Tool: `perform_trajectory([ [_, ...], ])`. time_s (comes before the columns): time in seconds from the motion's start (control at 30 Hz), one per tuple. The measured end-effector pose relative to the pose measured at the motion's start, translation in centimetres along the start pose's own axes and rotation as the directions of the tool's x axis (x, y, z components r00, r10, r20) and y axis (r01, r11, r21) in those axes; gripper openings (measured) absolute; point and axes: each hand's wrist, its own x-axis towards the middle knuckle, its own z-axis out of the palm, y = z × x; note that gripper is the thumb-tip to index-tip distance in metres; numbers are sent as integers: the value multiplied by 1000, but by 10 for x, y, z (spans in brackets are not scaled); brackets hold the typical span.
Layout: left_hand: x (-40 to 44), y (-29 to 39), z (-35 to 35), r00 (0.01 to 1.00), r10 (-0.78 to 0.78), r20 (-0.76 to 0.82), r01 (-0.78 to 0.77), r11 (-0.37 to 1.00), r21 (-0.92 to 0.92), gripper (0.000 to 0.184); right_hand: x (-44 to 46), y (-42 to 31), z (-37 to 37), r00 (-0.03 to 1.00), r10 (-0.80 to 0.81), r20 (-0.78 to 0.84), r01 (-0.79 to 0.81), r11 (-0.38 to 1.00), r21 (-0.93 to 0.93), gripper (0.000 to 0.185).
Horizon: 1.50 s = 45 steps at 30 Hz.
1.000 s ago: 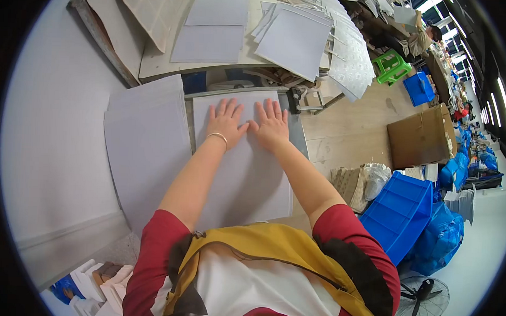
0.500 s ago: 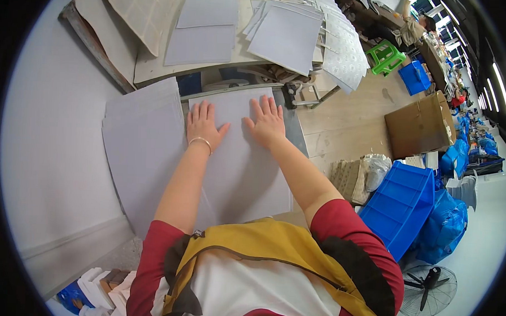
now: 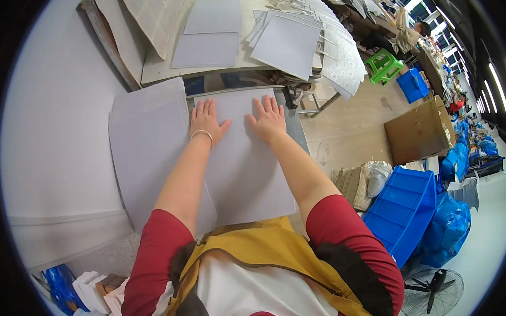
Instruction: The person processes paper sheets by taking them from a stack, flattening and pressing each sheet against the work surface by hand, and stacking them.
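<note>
A large pale grey-white sheet (image 3: pixel 244 180) lies before me, its near edge close to my yellow apron. Flat on its far left part rests my left hand (image 3: pixel 208 123), fingers out, a bracelet at the wrist. My right hand (image 3: pixel 268 120) lies on the same sheet near its far right corner, fingers spread. Neither hand grips anything. To the left, a stack of similar sheets (image 3: pixel 148 137) sits beside the one under my hands. A dark clamp-like part (image 3: pixel 289 97) stands just beyond the right hand, at the end of a metal bar.
Beyond is a table (image 3: pixel 156 65) with smaller sheets (image 3: pixel 206 48) and a fanned pile of white pieces (image 3: pixel 287 42). On the right are a cardboard box (image 3: pixel 418 130), a blue crate (image 3: pixel 399 210), a green stool (image 3: pixel 383 66) and a fan (image 3: pixel 433 292). Another person (image 3: pixel 405 32) sits farther off.
The whole view has shifted slightly. Both hands stay flat in nearly the same place on the sheet, and the sheet's near edge now shows more clearly against the apron.
</note>
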Motion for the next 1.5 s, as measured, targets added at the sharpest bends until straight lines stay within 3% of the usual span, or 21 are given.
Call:
perform_trajectory([
  [0.2, -5, 6, -7, 999, -43, 1, 43, 999, 15, 79, 1, 2, 3, 999, -7, -32, 7, 1000, 9, 68],
  [0.37, -11, 9, -7, 994, -26, -102, 34, 996, 77, 74, 1, 4, 3, 1000, -11, -24, 12, 1000, 20, 69],
  [0.47, -11, 10, -14, 999, -10, -43, 11, 1000, 17, 72, 0, 4, 4, 1000, -11, -26, 12, 999, 30, 69],
  [0.8, -7, 6, 3, 990, 44, -134, -30, 994, 104, 71, -2, 2, 2, 999, -15, -41, 17, 999, 48, 69],
  [1.07, -14, 6, 9, 1000, -4, 28, 0, 989, 146, 73, -4, -1, -3, 1000, 13, 18, -13, 1000, -6, 68],
  [1.2, -26, 4, 10, 1000, -17, 18, 14, 987, 159, 73, -12, 2, 6, 1000, -2, -31, 3, 1000, 23, 68],
  [1.3, -28, 15, -17, 993, -9, 119, -6, 993, 121, 75, -15, 4, 8, 999, -22, -45, 24, 999, 48, 68],
  [1.37, -18, 30, -58, 877, -108, 469, 7, 977, 212, 78, -18, 7, 7, 997, -48, -53, 50, 998, 45, 68],
  [1.4, -13, 28, -52, 876, -109, 470, 6, 976, 216, 78, -20, 7, 8, 997, -54, -53, 57, 997, 55, 68],
  [1.43, -16, 23, -34, 971, -6, 237, -39, 982, 183, 80, -26, 6, 11, 998, -44, -41, 46, 997, 63, 68],
  [1.47, -16, 19, -17, 995, 99, -20, -94, 983, 158, 82, -28, 8, 12, 997, -61, -54, 64, 996, 60, 67],
  [1.5, -17, 19, -7, 994, 110, -15, -106, 982, 158, 82, -30, 9, 8, 994, -77, -74, 81, 995, 54, 66],
])
